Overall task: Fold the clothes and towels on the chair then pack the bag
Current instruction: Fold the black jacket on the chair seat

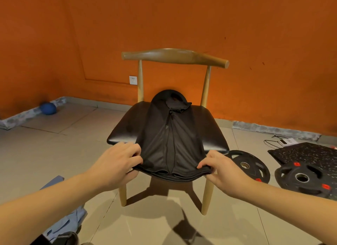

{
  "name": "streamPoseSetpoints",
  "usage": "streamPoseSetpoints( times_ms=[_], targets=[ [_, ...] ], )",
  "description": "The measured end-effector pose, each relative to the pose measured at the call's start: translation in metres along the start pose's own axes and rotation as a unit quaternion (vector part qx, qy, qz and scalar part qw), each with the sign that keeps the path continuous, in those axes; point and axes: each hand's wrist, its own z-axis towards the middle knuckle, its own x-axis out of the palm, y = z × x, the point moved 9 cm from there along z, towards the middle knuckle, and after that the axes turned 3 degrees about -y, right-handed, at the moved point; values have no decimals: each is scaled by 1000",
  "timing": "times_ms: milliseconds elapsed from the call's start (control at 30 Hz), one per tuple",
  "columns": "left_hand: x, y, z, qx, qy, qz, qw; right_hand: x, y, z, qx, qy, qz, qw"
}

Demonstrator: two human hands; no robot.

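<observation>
A black zip-up hooded jacket (169, 135) lies lengthwise on the black seat of a wooden chair (125, 128), sleeves folded in, hood toward the backrest. Its bottom hem hangs just past the seat's front edge. My left hand (116, 162) pinches the hem's left corner. My right hand (224, 170) pinches the right corner, fingers curled over the layered fabric. Light blue cloth (60, 224) lies on the floor at the lower left, partly cut off by the frame edge.
Two black weight plates (249, 166) (302, 177) lie on the tiled floor right of the chair, beside a speckled black mat (310, 153). A blue ball (48, 108) sits by the orange wall at the left. A small white device with cables (286, 141) rests near the baseboard.
</observation>
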Motion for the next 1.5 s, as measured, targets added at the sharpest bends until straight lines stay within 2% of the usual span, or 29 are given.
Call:
streamPoseSetpoints(
  times_ms=[100,233,333,433,533,667,767,867,967,1000,1033,1100,1200,1267,1333,1400,1500],
  targets=[
    [-15,-2,0,3,-17,-11,1000,-12,-1,-1,-42,-34,-63,997],
    [-22,-11,-5,8,45,-104,994,-32,20,-4,-115,7,0,993],
    [-25,-20,-9,-30,130,-236,963,-42,29,-4,-66,63,129,987],
    [-33,-23,-4,-65,199,-313,926,-50,26,8,0,87,194,977],
    [-43,-2,19,-118,194,-387,894,-64,20,38,31,55,251,966],
    [-38,55,71,-172,142,-454,863,-68,-6,93,71,21,318,945],
    [-12,97,110,-232,119,-521,813,-52,-36,134,142,13,390,910],
    [32,134,138,-324,108,-582,738,-28,-67,171,228,11,452,862],
    [83,162,150,-405,107,-602,679,0,-102,197,307,32,429,849],
    [99,170,152,-422,111,-591,678,9,-113,203,328,41,408,851],
    [112,180,154,-434,110,-567,691,16,-124,207,345,45,376,859],
    [132,195,159,-438,100,-511,732,19,-145,216,354,28,266,896],
    [142,206,168,-410,65,-414,810,12,-156,226,304,-6,75,950],
    [141,205,171,-375,55,-335,863,19,-160,226,285,6,23,958],
    [142,204,174,-349,60,-263,898,25,-166,227,289,23,11,957],
    [146,210,177,-348,53,-236,906,23,-172,236,295,15,27,955],
    [152,235,189,-400,38,-218,889,16,-188,265,315,-19,59,947]
  ],
)
